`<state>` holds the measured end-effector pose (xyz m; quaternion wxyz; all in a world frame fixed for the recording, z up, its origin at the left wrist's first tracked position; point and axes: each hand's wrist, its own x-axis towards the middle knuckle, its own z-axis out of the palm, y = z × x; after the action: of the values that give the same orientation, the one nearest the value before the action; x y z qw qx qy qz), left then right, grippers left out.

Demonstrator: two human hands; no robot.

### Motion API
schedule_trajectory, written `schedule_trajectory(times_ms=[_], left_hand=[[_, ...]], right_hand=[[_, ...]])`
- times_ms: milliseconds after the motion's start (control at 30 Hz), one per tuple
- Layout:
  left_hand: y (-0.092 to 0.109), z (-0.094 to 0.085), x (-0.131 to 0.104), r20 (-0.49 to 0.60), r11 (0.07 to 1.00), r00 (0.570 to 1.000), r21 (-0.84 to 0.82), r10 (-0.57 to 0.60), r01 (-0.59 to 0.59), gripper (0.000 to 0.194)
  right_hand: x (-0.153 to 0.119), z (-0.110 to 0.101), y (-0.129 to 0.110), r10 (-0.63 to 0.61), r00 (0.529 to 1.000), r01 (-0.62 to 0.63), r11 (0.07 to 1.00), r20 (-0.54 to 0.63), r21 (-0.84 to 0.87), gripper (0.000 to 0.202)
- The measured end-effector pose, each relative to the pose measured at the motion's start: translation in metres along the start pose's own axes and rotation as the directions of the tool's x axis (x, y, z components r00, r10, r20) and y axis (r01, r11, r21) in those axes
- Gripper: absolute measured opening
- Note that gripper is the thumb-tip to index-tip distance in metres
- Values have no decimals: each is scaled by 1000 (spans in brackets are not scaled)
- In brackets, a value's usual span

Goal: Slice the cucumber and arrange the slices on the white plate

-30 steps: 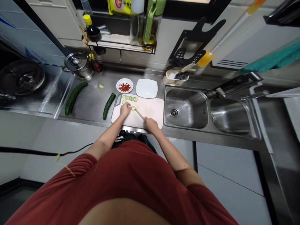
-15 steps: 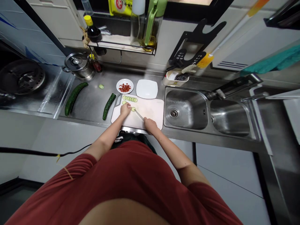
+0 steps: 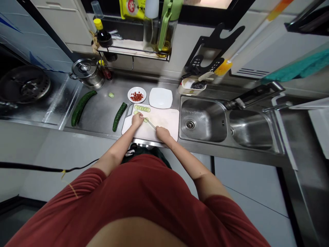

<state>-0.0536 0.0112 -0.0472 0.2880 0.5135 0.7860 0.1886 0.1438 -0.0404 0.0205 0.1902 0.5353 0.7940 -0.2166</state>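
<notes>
My right hand (image 3: 162,133) is wrapped around the handle of a knife (image 3: 151,125). Its blade points up and left, with the tip at a round cucumber slice (image 3: 146,119) on the white cutting board (image 3: 164,120). Just left of that slice, my left hand (image 3: 137,120) rests over the board with its fingers curled together; whatever is between them is too small to make out. A row of cucumber slices (image 3: 142,108) lies along the board's top edge, and another slice (image 3: 136,112) sits below it, close to my left fingers.
A cut cucumber (image 3: 119,117) lies left of the board, a longer cucumber (image 3: 82,108) farther left. Behind the board stand a plate of chopped red pieces (image 3: 131,91) and a white square plate (image 3: 160,97). A steel sink (image 3: 205,118) adjoins on the right; a lidded pot (image 3: 88,73) stands back left.
My right hand has shifted slightly left and up with the knife, its blade now reaching farther along by the slice. My left hand stays nearly in place.
</notes>
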Motion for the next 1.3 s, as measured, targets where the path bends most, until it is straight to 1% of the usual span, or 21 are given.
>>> schedule_trajectory(times_ms=[233,467,733,933,1300], left_hand=[[-2,0,0,-9,1000,1000,5,13,-13,15],[-2,0,1,1,1000,1000,-2,6,-6,16],[-3,1,3,6,1000,1000,-5,1,-1,15],[-3,2,3,1,1000,1000,5,2,-2,15],[-6,3,6,0,1000,1000,3,7,-7,15]], right_hand=[[2,-4,-1,7,1000,-7,1000,25,22,33],[-1,-1,4,11,999,-12,999,32,34,32],[5,-3,0,-3,1000,2,999,29,34,32],[4,-5,-3,5,999,-6,999,40,37,33],[-6,7,8,-3,1000,3,1000,17,12,33]])
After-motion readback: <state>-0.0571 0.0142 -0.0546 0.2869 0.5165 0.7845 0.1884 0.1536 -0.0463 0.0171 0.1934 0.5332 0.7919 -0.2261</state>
